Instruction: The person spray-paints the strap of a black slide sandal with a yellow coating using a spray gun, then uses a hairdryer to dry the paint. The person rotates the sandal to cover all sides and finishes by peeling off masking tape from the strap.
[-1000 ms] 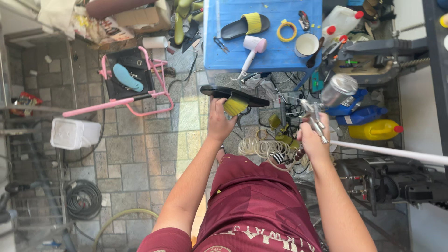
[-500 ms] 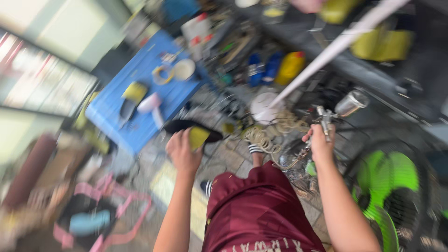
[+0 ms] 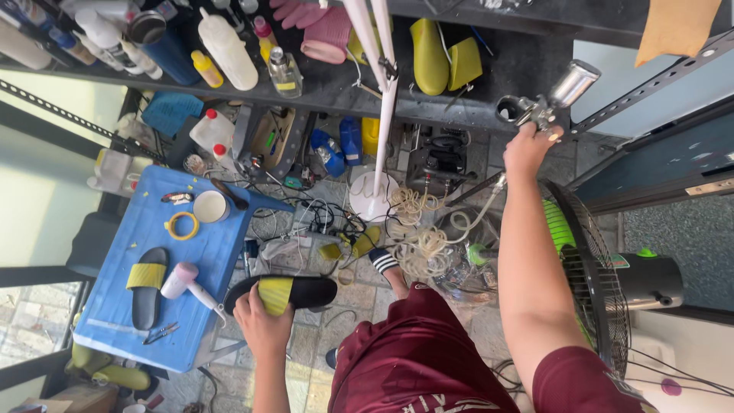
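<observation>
- Left hand (image 3: 260, 325) grips the black slide sandal with yellow strap (image 3: 284, 293) beside the blue bench's (image 3: 115, 283) front edge.
- Right hand (image 3: 527, 149) clasps the metal spray gun (image 3: 544, 103) at the dark shelf (image 3: 336, 84); spraying step looks under way, calling for aiming at the sandal.

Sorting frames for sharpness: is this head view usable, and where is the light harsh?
Head view: sharp, with no motion blur; left hand on the black-and-yellow slipper and right hand on the spray gun are crisp; daylight washes out the window at left.

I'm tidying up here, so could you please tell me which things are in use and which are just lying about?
In use:
left hand holding a black slide
right hand holding a spray gun

Lying about:
second slide on blue table
hairdryer
tape ring
cup
bottles
fan
</observation>
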